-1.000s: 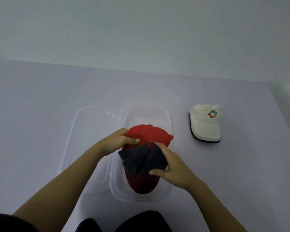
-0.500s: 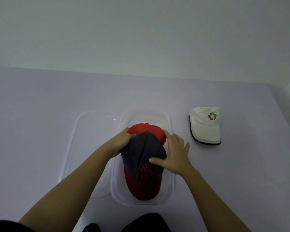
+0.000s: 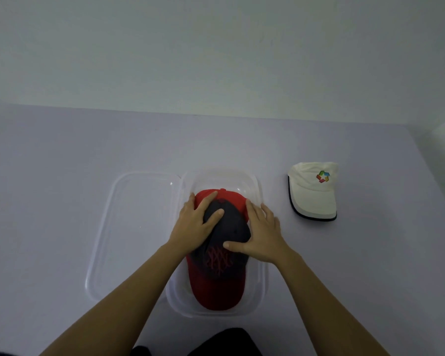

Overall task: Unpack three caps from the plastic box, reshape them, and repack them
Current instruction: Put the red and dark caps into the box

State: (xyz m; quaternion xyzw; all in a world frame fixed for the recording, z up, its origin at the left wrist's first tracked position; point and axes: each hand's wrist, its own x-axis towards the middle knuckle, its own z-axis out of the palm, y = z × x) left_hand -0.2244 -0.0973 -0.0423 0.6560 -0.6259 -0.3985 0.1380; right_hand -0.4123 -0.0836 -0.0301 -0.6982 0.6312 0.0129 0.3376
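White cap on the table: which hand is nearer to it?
Right. The right hand presses the dark cap's side facing the white cap, apart from it; the left hand presses the dark cap's far side, farther away.

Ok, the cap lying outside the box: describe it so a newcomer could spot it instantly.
On the lilac table, find the clear plastic box at the centre; right of it lies the cream cap, alone on the table. A multicoloured logo and a dark-edged brim set it apart from the red cap and the dark cap inside the box.
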